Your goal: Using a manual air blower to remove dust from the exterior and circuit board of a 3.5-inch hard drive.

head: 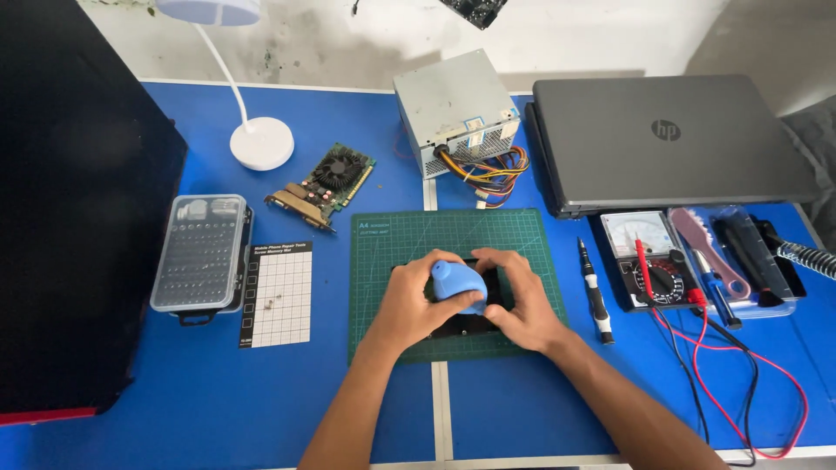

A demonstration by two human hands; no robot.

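The left hand (409, 300) has its grip clamped around a blue rubber air blower (460, 284), while the right hand (521, 300) closes its fingers on the black flat device (466, 324) lying on the green cutting mat (392, 252) at the middle of the table (366, 409). To do this well, I judge the right hand should pin the device flat while the blower's nozzle points low across it, squeezed in short bursts. Around the mat lie a graphics card (324, 184), a screw mat (280, 292), a bit case (198, 252), a screwdriver (596, 292) and a multimeter (649, 259) with trailing leads; loose screws on the screw mat could scatter in the puff.
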